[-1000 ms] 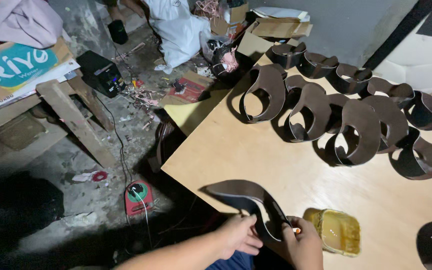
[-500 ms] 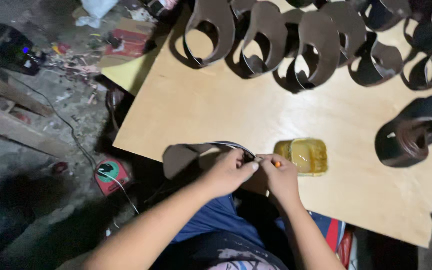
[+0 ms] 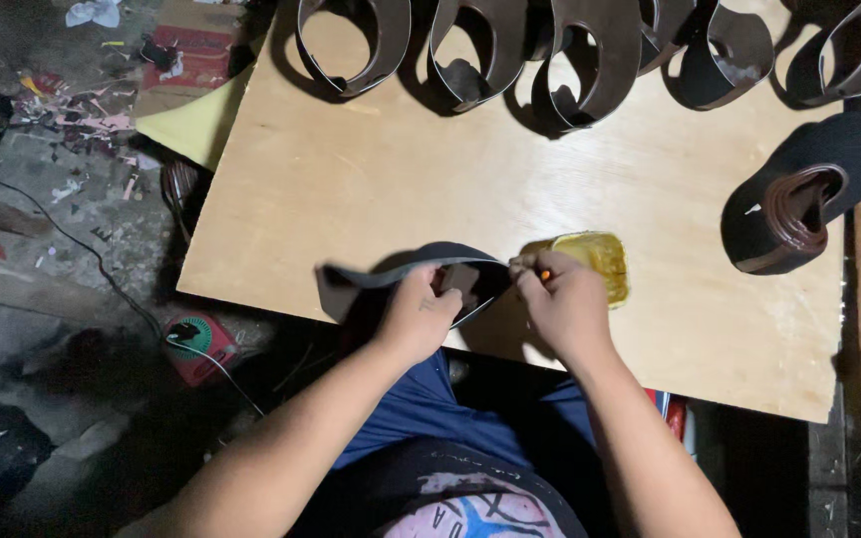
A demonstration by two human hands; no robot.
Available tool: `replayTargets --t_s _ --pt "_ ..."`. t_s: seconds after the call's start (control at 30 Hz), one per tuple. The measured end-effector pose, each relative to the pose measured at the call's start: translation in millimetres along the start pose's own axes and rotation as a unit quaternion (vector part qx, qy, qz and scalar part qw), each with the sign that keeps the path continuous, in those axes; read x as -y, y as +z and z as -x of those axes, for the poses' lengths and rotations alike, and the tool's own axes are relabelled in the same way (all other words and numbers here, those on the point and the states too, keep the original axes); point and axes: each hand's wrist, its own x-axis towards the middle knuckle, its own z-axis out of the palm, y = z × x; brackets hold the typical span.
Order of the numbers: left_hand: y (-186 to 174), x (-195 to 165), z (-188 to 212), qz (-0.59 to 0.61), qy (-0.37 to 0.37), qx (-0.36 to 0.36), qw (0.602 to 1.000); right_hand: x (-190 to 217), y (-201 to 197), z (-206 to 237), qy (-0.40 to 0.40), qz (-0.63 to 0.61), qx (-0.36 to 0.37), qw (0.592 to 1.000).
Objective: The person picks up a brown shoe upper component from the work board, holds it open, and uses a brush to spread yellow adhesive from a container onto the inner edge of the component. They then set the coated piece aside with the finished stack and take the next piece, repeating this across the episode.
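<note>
My left hand [image 3: 419,317] grips a dark curved leather shoe-upper piece [image 3: 391,274] at the near edge of a plywood board [image 3: 430,174]. My right hand [image 3: 562,299] pinches a small orange-tipped tool [image 3: 544,275] at the piece's right end. Just beyond that hand sits a small tin of yellow glue [image 3: 598,261].
A row of finished brown looped uppers [image 3: 560,50] stands along the board's far edge. A dark sole with a brown strap [image 3: 799,204] lies at the right. A red-and-green device with a cable [image 3: 196,344] and scraps [image 3: 82,105] lie on the floor at left.
The view has tilted further down and closer. My hands have stayed on the leather piece beside the glue tin, and my right hand has shifted nearer to the tin.
</note>
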Motion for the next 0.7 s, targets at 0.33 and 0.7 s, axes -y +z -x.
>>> replayTargets --t_s 0.33,0.7 --pt "2 7 -13 -0.112 -0.032 -0.086 0.990 54 -57 3 -0.098 -0.024 -0.095 0.990" --pt "-4 49 -21 0.096 -0.010 -0.034 0.995 -22 -94 15 0.044 -0.005 -0.047 0.998"
